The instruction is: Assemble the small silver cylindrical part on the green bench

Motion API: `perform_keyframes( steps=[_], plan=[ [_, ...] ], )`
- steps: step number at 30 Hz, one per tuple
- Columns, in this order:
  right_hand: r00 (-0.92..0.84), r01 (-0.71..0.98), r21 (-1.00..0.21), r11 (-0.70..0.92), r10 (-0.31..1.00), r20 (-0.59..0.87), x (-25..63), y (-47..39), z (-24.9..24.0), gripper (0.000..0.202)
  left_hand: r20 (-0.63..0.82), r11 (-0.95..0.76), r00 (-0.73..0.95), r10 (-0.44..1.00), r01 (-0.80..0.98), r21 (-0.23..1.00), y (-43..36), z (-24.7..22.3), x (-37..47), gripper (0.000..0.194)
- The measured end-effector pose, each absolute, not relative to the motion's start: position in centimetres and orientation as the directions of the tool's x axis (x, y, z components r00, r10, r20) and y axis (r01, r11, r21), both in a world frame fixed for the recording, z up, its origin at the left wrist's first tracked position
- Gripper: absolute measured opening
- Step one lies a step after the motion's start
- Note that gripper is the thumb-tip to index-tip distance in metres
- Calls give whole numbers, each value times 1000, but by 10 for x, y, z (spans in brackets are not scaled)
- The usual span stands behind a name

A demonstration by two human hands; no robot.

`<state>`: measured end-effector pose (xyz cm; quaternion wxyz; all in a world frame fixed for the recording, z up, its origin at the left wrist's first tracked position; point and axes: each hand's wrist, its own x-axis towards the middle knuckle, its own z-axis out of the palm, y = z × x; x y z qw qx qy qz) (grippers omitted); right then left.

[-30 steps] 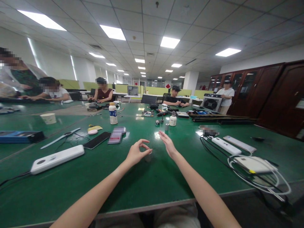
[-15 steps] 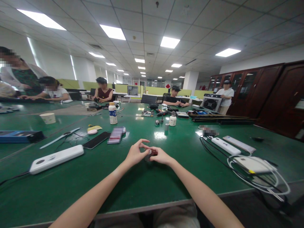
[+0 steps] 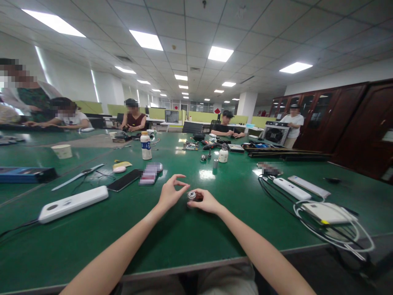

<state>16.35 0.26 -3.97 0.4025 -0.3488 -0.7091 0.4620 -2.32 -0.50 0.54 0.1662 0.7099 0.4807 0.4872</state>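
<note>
A small round silver metal part (image 3: 192,195), with a dark opening in its top, stands on the green table (image 3: 172,246) before me. My right hand (image 3: 209,202) grips it from the right, the thumb at its near side and the fingers curled behind. Just left of it is my left hand (image 3: 170,191), its thumb and fingers apart and holding nothing. Farther off, a grey metal cylinder (image 3: 215,164) stands upright beside a small white bottle (image 3: 223,154). Small dark metal parts (image 3: 204,157) lie to the left of that cylinder.
Left are a white power bank-like device (image 3: 73,204), a black phone (image 3: 125,180), a paper cup (image 3: 62,151) and a blue-labelled bottle (image 3: 146,146). On the right lie looped white cables (image 3: 365,233) and a white power strip-like bar (image 3: 291,189). Several people sit or stand beyond.
My left hand has drawn away from the metal part, slightly to the left, uncovering its top. My right hand stays on the part.
</note>
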Motion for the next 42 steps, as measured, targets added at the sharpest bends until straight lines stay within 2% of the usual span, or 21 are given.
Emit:
perform_keyframes(
  steps=[6, 10, 14, 19, 25, 37, 42],
  plan=[
    [-416, 142, -915, 378, 862, 291, 164, 2, -38, 51, 374, -375, 157, 914, 680, 630, 17, -17, -44, 33],
    [-411, 160, -906, 392, 861, 300, 164, 3, -38, 51, 333, -354, 173, 927, 697, 624, 23, -26, -46, 31],
    [-406, 168, -903, 395, 862, 302, 164, 3, -39, 49, 413, -398, 148, 899, 673, 624, 18, -20, -42, 28],
    [-396, 172, -901, 398, 866, 306, 164, 4, -42, 48, 538, -496, 78, 839, 515, 699, 1, -2, -27, 33],
    [-402, 178, -898, 403, 863, 307, 164, 6, -45, 43, 544, -585, 229, 808, 423, 692, -17, 5, -11, 33],
    [-419, 214, -870, 443, 847, 328, 165, 6, -45, 46, 522, -584, 263, 811, 400, 707, -19, 3, -10, 35],
    [-407, 215, -878, 428, 856, 318, 165, 5, -45, 45, 554, -576, 219, 803, 523, 628, -17, 1, -11, 35]
  ],
)
